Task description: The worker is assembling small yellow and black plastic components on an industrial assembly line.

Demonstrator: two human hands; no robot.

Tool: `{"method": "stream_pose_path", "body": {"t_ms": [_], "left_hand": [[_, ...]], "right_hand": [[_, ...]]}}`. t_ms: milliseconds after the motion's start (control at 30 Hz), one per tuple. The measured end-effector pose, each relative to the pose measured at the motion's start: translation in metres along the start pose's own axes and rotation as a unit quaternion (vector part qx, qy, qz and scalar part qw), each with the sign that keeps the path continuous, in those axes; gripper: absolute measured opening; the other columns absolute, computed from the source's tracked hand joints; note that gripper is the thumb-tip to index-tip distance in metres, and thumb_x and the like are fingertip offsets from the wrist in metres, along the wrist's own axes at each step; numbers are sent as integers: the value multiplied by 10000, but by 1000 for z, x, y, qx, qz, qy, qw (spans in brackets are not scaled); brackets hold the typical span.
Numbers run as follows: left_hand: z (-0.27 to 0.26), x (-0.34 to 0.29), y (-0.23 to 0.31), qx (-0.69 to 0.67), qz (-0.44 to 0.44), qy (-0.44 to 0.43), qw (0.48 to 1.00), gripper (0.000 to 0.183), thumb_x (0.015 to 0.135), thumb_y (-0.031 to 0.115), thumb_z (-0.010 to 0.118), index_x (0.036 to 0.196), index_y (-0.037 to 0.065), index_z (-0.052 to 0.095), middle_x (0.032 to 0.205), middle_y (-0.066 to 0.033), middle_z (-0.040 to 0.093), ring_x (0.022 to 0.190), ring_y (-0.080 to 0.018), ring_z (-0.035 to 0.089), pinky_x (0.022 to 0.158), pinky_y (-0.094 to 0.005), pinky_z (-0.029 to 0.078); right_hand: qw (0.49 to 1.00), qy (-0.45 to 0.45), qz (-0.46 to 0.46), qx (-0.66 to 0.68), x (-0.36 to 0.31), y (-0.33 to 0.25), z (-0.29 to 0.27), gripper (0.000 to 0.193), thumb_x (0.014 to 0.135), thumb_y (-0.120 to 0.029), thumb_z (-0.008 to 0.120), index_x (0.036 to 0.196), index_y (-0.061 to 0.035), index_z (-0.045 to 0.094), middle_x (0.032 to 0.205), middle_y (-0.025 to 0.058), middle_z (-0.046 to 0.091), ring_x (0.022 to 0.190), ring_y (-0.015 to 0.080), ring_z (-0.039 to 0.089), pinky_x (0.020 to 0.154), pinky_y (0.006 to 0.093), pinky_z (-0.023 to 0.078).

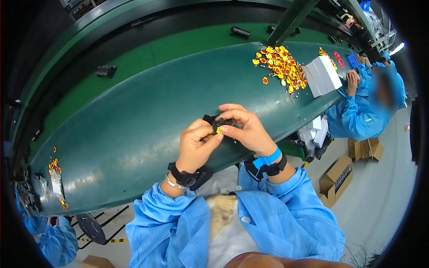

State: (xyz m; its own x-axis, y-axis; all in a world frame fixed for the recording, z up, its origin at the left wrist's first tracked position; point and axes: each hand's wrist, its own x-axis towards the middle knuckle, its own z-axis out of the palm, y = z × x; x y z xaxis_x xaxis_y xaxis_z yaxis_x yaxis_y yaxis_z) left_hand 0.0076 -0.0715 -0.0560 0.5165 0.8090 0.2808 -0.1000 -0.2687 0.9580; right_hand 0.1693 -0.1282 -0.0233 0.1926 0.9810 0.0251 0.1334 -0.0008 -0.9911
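Observation:
Above the near edge of a green work surface, my left hand (195,145) and my right hand (247,128) come together around a small black part (216,124). A little yellow piece (218,130) shows at its front, under my right thumb. The fingers of both hands are closed in a pinch, and they cover much of the part, so its exact kind cannot be made out. Black straps with small devices circle both wrists, and a blue band (268,158) wraps the right one.
Yellow-and-red small pieces (286,67) lie heaped at the far right, beside white boxes (321,77). More pieces (54,166) lie at the far left. A co-worker in blue (357,111) works at right. Cardboard boxes (336,181) and a round stool (91,228) stand on the floor.

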Motion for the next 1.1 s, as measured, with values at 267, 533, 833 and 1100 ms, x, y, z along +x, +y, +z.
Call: {"method": "stream_pose_path", "body": {"t_ms": [267,533,833,1100], "left_hand": [[-4,5,3,56,20,-37,998,131,699,42,720,737,-20,611,716,-48,541,650,-139,509,563,-268,394],[-1,18,3,65,-34,-33,997,113,772,41,691,839,-25,628,811,-50,577,676,-138,537,613,-253,444],[-79,190,-15,347,127,75,926,216,805,80,626,1007,6,609,971,-130,609,791,-269,612,726,-324,483],[-71,213,-53,390,31,103,914,484,810,111,630,1270,90,482,1228,-148,498,948,-252,593,829,-349,481]], "right_hand": [[995,-1,-13,98,5,25,9,105,746,0,680,772,6,578,907,53,544,748,109,492,651,241,425],[993,18,-4,119,12,10,-24,329,768,-58,699,1079,-18,599,1054,51,543,719,97,549,623,223,467],[884,182,-47,-427,52,37,-148,289,785,-41,584,1069,-90,607,993,167,591,891,345,590,775,420,475],[858,24,8,-512,78,32,-168,93,787,-52,575,877,-75,571,864,134,592,820,338,590,700,430,460]]}}
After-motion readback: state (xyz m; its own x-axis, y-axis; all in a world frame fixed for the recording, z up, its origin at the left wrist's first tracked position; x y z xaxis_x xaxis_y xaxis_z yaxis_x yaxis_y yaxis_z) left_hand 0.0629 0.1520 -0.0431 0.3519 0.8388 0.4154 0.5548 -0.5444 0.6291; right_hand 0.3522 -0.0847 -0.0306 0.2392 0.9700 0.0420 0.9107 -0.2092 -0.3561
